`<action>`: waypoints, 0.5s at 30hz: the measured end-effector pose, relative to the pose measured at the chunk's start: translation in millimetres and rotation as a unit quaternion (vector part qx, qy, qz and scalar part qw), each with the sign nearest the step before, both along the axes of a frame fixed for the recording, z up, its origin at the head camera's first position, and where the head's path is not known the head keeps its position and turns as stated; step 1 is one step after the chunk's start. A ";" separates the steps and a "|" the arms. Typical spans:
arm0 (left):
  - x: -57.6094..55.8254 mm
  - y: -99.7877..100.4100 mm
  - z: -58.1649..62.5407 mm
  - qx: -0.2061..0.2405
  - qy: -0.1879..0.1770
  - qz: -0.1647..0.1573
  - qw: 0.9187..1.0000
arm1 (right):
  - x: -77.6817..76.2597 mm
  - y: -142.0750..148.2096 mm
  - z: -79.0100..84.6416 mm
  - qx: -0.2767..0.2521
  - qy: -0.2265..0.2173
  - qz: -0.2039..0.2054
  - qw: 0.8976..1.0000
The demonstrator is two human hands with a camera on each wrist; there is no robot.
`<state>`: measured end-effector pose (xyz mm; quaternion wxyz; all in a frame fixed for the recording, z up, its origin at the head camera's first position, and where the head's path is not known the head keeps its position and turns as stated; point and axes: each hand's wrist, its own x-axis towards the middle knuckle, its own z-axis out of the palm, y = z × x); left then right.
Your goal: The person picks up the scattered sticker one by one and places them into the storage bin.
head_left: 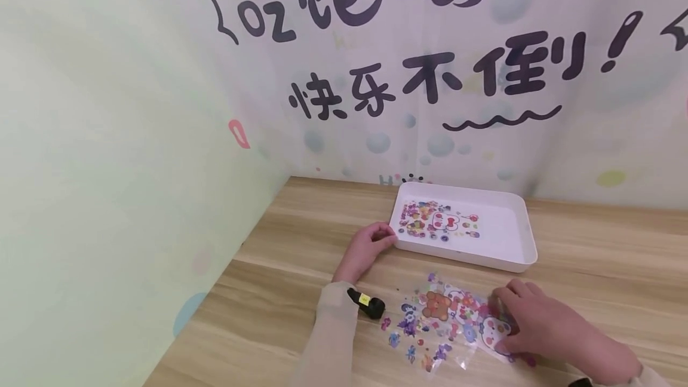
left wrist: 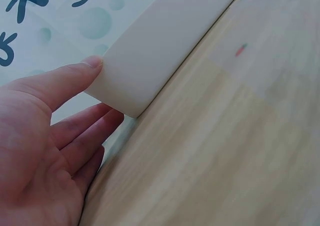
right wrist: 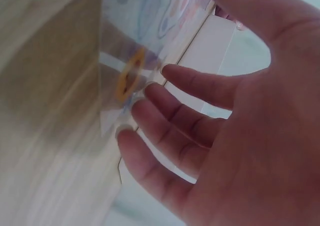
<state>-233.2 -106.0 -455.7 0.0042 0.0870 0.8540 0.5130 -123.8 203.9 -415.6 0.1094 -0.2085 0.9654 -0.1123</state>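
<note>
Presumably for steadiness, the left hand point(head_left: 369, 248) holds the white tray point(head_left: 502, 232) cornerwise in a loose grip, while the right hand point(head_left: 545, 322) spans the sticker sheets point(head_left: 457, 310) with a wide grip.

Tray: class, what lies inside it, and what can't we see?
The tray holds colourful stickers at its left and middle; its white floor shows at right. Whatever lies beneath the stickers is covered.

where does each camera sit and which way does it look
Head: on the head, looking forward and down at the table; left hand, right hand, sleeves show.
Left wrist: on that wrist, facing the white tray; left hand shows.
Right wrist: on that wrist, facing a clear sticker sheet; right hand shows.
Shared: head and left wrist both show the left hand at the white tray.
</note>
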 end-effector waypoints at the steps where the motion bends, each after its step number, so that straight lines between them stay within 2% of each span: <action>1: 0.2 0.3 -0.5 0.001 -0.001 0.001 1.000 | 0.3 0.4 -0.4 0.004 0.007 0.000 1.000; 15: -1.8 1.6 -1.8 0.007 -0.008 0.004 1.000 | 3.3 3.8 -4.3 0.002 0.081 0.020 0.997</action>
